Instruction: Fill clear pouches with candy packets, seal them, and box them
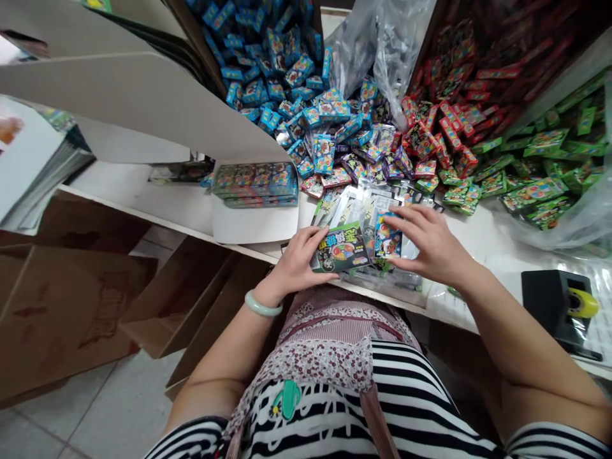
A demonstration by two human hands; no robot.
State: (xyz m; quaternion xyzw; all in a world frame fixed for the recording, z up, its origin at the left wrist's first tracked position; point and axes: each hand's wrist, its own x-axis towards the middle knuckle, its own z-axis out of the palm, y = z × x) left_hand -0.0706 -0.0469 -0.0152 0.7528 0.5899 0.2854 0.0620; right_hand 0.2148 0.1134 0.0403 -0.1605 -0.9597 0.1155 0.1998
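Note:
My left hand grips a black printed packet with a green edge and a round coloured picture, fingers above and thumb below. Close by on the right, my right hand holds a small blue candy-style box between fingertips and thumb. Under both hands lie several flat clear plastic sleeves with printed sheets. Just beyond them spreads a heap of small boxes: blue boxes, purple boxes, red boxes and green boxes.
Left of the hands, stacked printed packets sit in a white card holder. A black tape dispenser stands at right. Clear plastic bags hang among the heaps. Open cardboard boxes stand on the floor below the table edge.

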